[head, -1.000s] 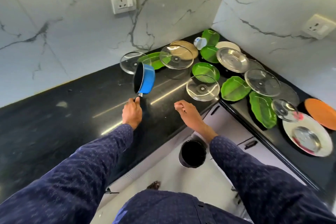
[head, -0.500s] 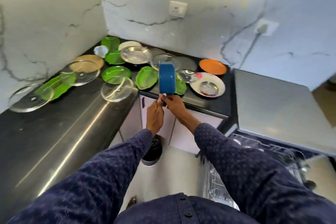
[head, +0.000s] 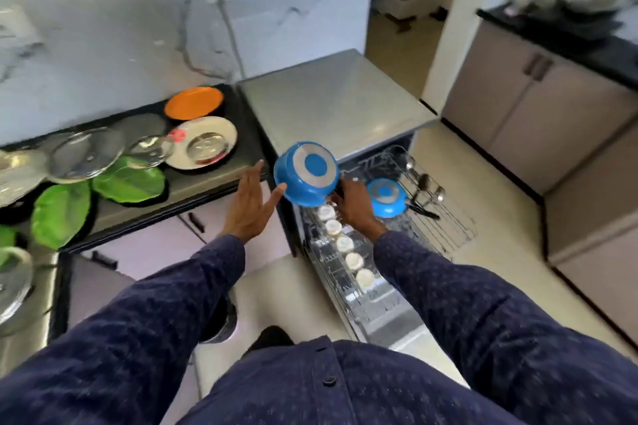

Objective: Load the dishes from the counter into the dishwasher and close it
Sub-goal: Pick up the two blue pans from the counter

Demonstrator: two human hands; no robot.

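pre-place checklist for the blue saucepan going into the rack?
1. Grip: right hand holds the blue saucepan by its handle side; the handle itself is hidden. Cannot tell how firm.
2. Orientation: base faces the camera, opening turned away and down. Ok.
3. Left hand: open, fingers straight beside the pan, thumb at its rim. Ok.
4. Upper rack: pulled out, reachable. Ok.
5. Free slot: a second blue pan and a row of white cups already sit there; bare wire shows to the right. Ok.
6. Clearance under the pan: hidden by pan and hand. Cannot tell.
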